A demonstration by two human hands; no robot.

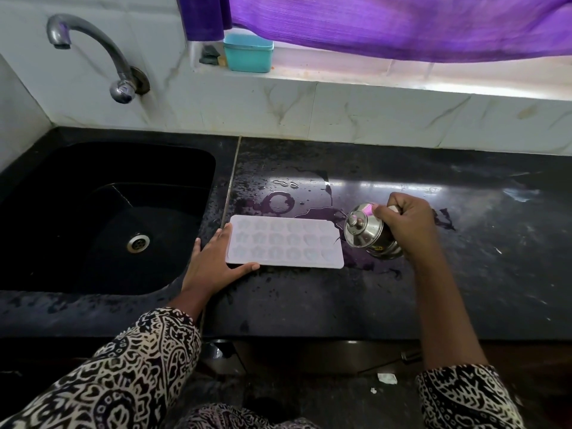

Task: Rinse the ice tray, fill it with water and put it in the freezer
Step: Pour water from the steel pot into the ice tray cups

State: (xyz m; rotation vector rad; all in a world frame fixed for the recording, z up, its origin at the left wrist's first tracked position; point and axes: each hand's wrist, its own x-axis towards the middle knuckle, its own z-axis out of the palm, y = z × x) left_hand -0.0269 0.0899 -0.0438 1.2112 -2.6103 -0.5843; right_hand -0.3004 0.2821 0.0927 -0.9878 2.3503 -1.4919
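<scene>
The tray (284, 246) lies flat on the wet bench (433, 289), just beside the sink (102, 168). The left grip (213, 264), fingers straight, touches the tray's left end. The right grip (405, 224) holds a tilted steel pot (365, 233), whose yellow mark is unreadable.

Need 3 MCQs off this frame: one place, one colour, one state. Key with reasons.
1. Where does the ice tray lie?
A. on the counter, right of the sink
B. inside the sink
C. under the tap

2. What colour is the box on the window ledge?
A. red
B. teal
C. yellow

3. The steel pot in the right hand is:
A. standing upright on the counter
B. lying in the sink
C. held tipped toward the ice tray

Key:
1 A: the tray lies flat on the black counter beside the basin.
2 B: the box is plainly teal.
3 C: the pot's lidded top faces the tray.
</scene>
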